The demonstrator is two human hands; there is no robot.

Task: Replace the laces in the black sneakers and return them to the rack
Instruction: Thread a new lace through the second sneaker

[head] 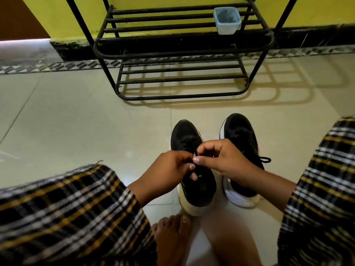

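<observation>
While both hands meet over the left sneaker (192, 150), I judge the lace (195, 153) to be thin, limp and light, likely to slip unless pinched close to the eyelets. My left hand (169, 169) has its fingers (192, 166) curled in, thumb and forefinger nipping the black lace; my right hand (221, 158) mirrors it, fingertips pinched on the same lace, wrist bent down over the right sneaker (241, 143). Both sneakers stand side by side on the floor (76, 121), toes toward the rack (182, 52), just short of its lower front edge. A lace loop (264, 159) hangs off the right sneaker's outer side.
</observation>
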